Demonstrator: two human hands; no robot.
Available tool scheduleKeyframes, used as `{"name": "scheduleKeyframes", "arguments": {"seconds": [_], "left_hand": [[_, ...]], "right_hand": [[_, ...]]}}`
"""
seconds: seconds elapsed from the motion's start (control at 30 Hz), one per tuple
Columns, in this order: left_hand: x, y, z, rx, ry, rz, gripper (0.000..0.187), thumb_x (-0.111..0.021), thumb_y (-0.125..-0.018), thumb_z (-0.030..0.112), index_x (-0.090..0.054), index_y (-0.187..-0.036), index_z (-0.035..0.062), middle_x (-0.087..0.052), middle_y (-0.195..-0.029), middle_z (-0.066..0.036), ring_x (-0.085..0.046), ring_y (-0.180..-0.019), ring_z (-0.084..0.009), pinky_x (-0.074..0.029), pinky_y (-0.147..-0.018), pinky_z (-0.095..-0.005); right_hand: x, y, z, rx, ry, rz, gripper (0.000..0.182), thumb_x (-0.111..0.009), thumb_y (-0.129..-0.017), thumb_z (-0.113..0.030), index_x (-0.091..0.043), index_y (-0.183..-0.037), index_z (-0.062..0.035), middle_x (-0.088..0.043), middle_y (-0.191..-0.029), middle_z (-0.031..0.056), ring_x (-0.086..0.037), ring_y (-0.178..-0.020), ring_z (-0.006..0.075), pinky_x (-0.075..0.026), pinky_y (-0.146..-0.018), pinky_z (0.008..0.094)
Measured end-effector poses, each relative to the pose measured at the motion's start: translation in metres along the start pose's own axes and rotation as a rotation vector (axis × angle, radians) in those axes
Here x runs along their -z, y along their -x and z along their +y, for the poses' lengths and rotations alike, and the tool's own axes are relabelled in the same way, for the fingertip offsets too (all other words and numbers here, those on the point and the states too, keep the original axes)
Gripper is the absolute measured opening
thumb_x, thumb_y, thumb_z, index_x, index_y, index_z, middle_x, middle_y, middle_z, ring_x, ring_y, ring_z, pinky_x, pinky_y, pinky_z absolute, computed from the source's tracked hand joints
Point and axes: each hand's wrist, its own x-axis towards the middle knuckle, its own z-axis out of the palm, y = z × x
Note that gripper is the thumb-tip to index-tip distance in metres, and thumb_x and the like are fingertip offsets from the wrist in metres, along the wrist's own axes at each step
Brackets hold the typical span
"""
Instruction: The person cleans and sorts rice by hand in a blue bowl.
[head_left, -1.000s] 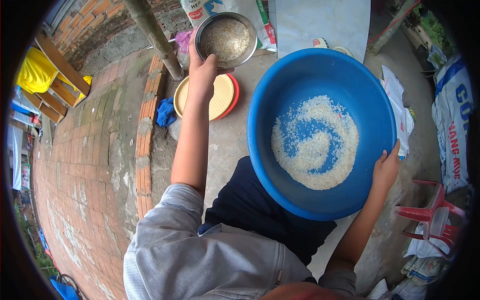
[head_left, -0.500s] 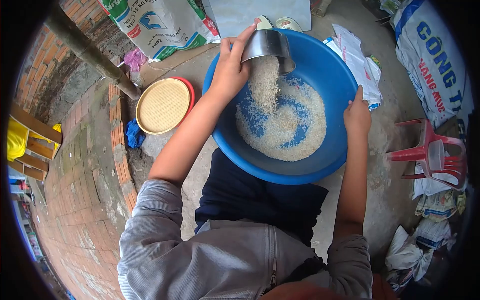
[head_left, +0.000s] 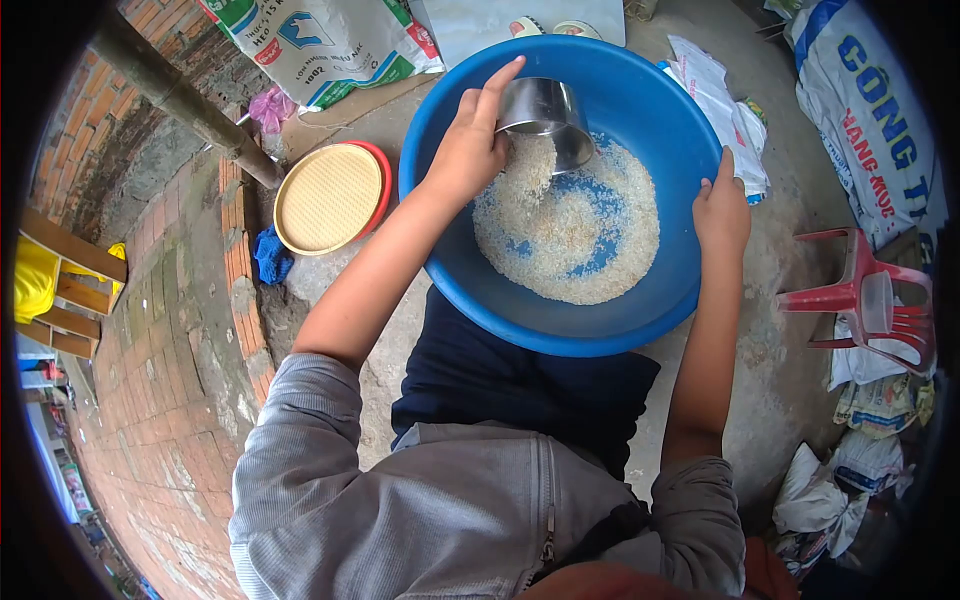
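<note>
One cup (head_left: pixel 542 102): tilted, upper centre (pouring grain (head_left: pixel 580 240))
Left hand (head_left: pixel 470 148): fingers clamp it
Right hand (head_left: pixel 722 214): fingers probably clamp basin (head_left: pixel 560 335)

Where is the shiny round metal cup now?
In the head view, the shiny metal cup is tilted over the far half of the round blue plastic basin, held in the left hand, above pale loose grains.
</note>
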Motion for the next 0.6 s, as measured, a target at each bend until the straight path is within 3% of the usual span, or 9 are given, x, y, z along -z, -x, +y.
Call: {"name": "scheduleKeyframes", "arguments": {"seconds": [0.07, 0.17, 0.2, 0.3, 0.33, 0.47, 0.57, 0.6], "left_hand": [[0.001, -0.001, -0.008, -0.104, 0.027, 0.224, 0.086, -0.049, -0.074, -0.013, -0.022, -0.145, 0.028, -0.048, -0.107, -0.022, -0.055, -0.095, -0.0384, -0.046, -0.085, -0.0418], [0.006, 0.001, -0.011, 0.046, 0.034, 0.074, 0.085, -0.049, -0.075, -0.011, -0.022, -0.145, 0.0275, -0.047, -0.106, -0.022, -0.055, -0.093, -0.0382, -0.046, -0.087, -0.0425], [0.006, 0.003, -0.008, 0.107, -0.031, 0.002, 0.085, -0.047, -0.075, -0.013, -0.022, -0.146, 0.0251, -0.047, -0.119, -0.022, -0.05, -0.108, -0.0323, -0.04, -0.096, -0.0367], [0.007, 0.004, -0.012, 0.153, 0.061, 0.061, 0.084, -0.047, -0.074, -0.012, -0.022, -0.146, 0.0244, -0.046, -0.117, -0.021, -0.049, -0.111, -0.0349, -0.038, -0.099, -0.0399], [0.005, 0.003, -0.013, 0.026, 0.02, 0.209, 0.085, -0.049, -0.073, -0.014, -0.026, -0.145, 0.0234, -0.045, -0.114, -0.019, -0.049, -0.109, -0.0355, -0.039, -0.097, -0.0388], [0.006, 0.001, -0.002, -0.207, -0.037, 0.178, 0.083, -0.05, -0.071, -0.019, -0.035, -0.141, 0.022, -0.042, -0.114, -0.017, -0.048, -0.107, -0.035, -0.042, -0.094, -0.0381], [0.005, 0.003, 0.005, -0.388, -0.135, 0.101, 0.086, -0.059, -0.068, -0.017, -0.043, -0.135, 0.0351, -0.042, -0.117, -0.016, -0.058, -0.093, -0.0342, -0.054, -0.075, -0.04], [0.005, 0.001, 0.005, -0.448, -0.128, 0.178, 0.084, -0.061, -0.066, -0.016, -0.047, -0.132, 0.0346, -0.043, -0.117, -0.015, -0.057, -0.093, -0.0324, -0.053, -0.075, -0.0396]], "right_hand": [[0.003, 0.002, 0.0, 0.004, -0.013, 0.024, 0.055, -0.051, -0.09, -0.014, -0.033, -0.142, -0.0126, -0.059, -0.104, 0.0221, -0.065, -0.088, 0.0357, -0.053, -0.074, 0.0439], [0.005, 0.003, -0.001, 0.008, -0.012, 0.022, 0.054, -0.051, -0.091, -0.015, -0.033, -0.141, -0.0124, -0.059, -0.103, 0.0221, -0.065, -0.088, 0.0362, -0.053, -0.074, 0.044], [0.005, 0.003, 0.0, 0.01, -0.022, 0.022, 0.054, -0.051, -0.091, -0.016, -0.033, -0.141, -0.0124, -0.059, -0.104, 0.0222, -0.064, -0.089, 0.0364, -0.052, -0.074, 0.0442], [0.006, 0.002, -0.002, 0.028, -0.035, 0.027, 0.054, -0.051, -0.091, -0.017, -0.033, -0.142, -0.0124, -0.059, -0.105, 0.0224, -0.064, -0.09, 0.0368, -0.052, -0.075, 0.0447], [0.006, 0.001, -0.002, 0.033, -0.038, 0.031, 0.054, -0.052, -0.091, -0.018, -0.033, -0.142, -0.0124, -0.059, -0.106, 0.0225, -0.064, -0.09, 0.0371, -0.052, -0.075, 0.0448], [0.005, 0.001, 0.0, 0.031, -0.036, 0.021, 0.055, -0.052, -0.091, -0.019, -0.033, -0.141, -0.0119, -0.059, -0.107, 0.0226, -0.064, -0.091, 0.0375, -0.052, -0.076, 0.0453], [0.005, 0.001, -0.001, 0.037, -0.052, 0.012, 0.056, -0.053, -0.09, -0.02, -0.033, -0.141, -0.0109, -0.059, -0.106, 0.0227, -0.064, -0.092, 0.0374, -0.052, -0.077, 0.0455], [0.004, 0.0, -0.001, 0.03, -0.05, 0.009, 0.056, -0.053, -0.09, -0.02, -0.033, -0.141, -0.0105, -0.06, -0.106, 0.0229, -0.064, -0.093, 0.0373, -0.051, -0.078, 0.0455]]}}
